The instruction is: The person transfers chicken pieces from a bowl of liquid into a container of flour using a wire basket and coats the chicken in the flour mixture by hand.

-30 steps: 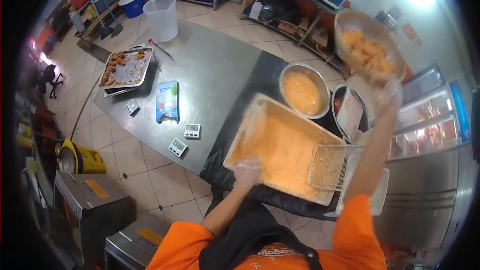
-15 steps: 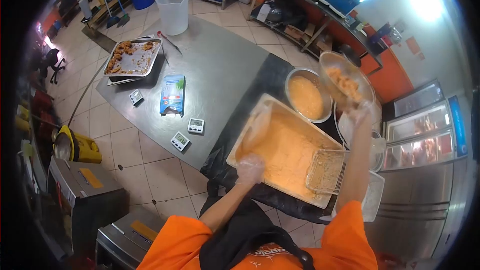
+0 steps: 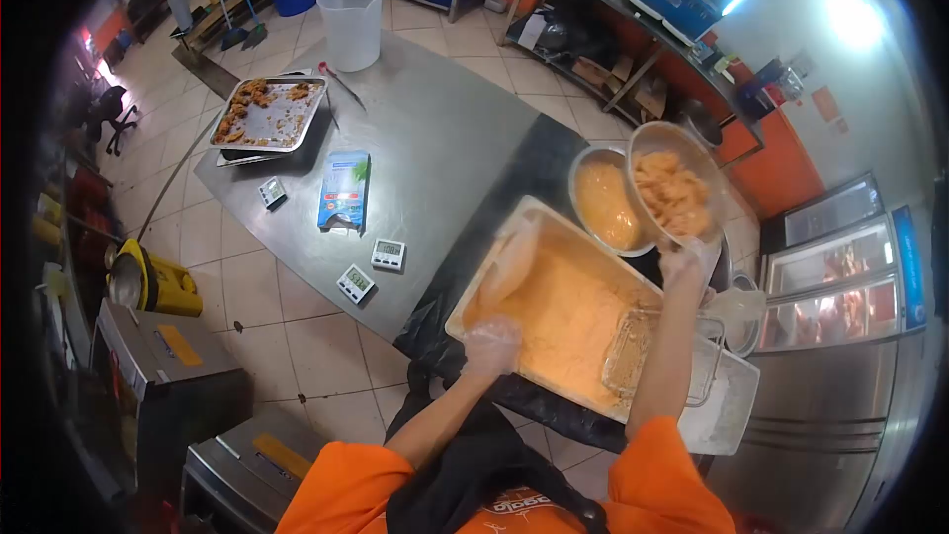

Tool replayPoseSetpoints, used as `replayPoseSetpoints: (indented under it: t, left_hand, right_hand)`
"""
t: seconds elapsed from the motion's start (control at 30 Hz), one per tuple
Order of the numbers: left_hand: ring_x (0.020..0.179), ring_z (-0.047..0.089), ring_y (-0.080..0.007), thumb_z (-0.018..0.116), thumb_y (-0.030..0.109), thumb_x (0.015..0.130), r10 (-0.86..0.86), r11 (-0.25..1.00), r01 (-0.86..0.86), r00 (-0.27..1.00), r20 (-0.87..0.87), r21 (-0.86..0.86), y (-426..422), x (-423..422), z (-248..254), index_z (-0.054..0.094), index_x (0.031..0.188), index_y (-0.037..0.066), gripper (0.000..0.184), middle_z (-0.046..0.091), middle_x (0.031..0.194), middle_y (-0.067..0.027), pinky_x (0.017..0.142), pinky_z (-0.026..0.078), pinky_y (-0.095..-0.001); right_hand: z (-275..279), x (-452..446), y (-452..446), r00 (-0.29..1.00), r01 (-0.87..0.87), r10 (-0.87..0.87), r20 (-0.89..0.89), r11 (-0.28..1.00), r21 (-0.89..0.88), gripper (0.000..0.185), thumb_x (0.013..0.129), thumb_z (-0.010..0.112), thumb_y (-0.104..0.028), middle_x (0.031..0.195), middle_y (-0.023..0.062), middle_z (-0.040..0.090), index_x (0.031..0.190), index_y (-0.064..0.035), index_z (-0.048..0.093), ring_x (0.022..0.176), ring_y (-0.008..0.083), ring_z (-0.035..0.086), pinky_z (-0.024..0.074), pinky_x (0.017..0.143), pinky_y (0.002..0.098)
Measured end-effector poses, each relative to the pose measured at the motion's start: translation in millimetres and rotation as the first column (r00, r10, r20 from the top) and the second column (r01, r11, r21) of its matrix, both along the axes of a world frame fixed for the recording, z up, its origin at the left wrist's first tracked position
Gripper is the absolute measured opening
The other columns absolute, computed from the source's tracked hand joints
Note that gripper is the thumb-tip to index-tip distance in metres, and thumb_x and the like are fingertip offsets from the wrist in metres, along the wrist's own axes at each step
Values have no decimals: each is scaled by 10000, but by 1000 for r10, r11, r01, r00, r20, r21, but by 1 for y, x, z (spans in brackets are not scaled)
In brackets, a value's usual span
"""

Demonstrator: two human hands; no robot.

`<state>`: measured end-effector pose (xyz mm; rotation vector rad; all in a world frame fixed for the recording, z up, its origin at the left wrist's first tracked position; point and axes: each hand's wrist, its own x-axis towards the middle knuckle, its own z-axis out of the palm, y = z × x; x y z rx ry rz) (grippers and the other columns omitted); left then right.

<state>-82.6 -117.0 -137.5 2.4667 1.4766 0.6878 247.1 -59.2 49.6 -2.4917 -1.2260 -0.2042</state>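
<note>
My right hand [image 3: 689, 262], in a clear plastic glove, grips the near rim of a round strainer [image 3: 725, 200]. The strainer is tilted and holds orange-coated pieces [image 3: 672, 188]. It hangs partly over a metal bowl [image 3: 577, 176] of wet orange batter [image 3: 605, 206]. My left hand [image 3: 491, 344], also gloved, is closed at the near-left side of a white tub [image 3: 531, 202] of orange breading flour [image 3: 563, 307]. Just beyond its fingers is a translucent plastic piece [image 3: 509, 262], apparently a scoop; my grip is partly hidden. A wire basket [image 3: 633, 351] rests at the tub's right end.
On the steel table [image 3: 445, 109] are a tray of fried scraps [image 3: 272, 124], tongs [image 3: 341, 84], a clear jug [image 3: 351, 25], a blue box [image 3: 344, 188] and several timers [image 3: 388, 254]. A white container [image 3: 727, 400] stands at right, near a glass-door fridge [image 3: 835, 277].
The strainer has moved slightly down and tipped toward me, showing more of the pieces inside. My right hand has come nearer. My left hand has hardly moved.
</note>
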Motion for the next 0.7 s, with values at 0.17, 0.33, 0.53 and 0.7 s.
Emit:
replayPoseSetpoints:
  t: [0.17, 0.33, 0.53, 0.7]
  left_hand:
    - [614, 633, -233, 619, 126, 679, -61, 997, 60, 998, 18, 58, 3, 0, 8, 618, 670, 107, 21, 601, 644, -74, 492, 491, -392]
    - [655, 644, -237, 648, 136, 668, -73, 994, 66, 995, -74, -85, 0, 0, 15, 627, 733, 98, 78, 614, 679, -81, 519, 508, -385]
    - [658, 645, -250, 611, 125, 710, -43, 991, 40, 999, -24, -127, -2, -3, 19, 648, 749, 87, 66, 628, 692, -103, 515, 509, -392]
    - [655, 642, -254, 602, 150, 722, -23, 986, 14, 998, -55, -169, -12, -2, 0, 635, 699, 87, 74, 629, 688, -102, 520, 504, -395]
  right_hand:
    - [-76, 19, 14, 613, 348, 33, -789, 886, 307, 189, 853, 575, -148, 866, 118, 647, 958, 2, 622, 753, 224, 617, 518, 678, 317]
    - [16, -14, 10, 996, -89, 90, -9, 996, 31, 238, 839, 635, -214, 826, 118, 669, 937, 2, 650, 741, 242, 628, 515, 688, 334]
    - [122, 52, 13, 442, 260, 548, -710, 679, 686, 99, 879, 557, -97, 824, 98, 615, 875, -15, 611, 767, 176, 603, 510, 660, 286]
    - [77, 30, 4, 754, -214, 572, -323, 678, 703, 140, 893, 517, -94, 822, 112, 624, 839, -2, 609, 799, 188, 611, 547, 710, 303]
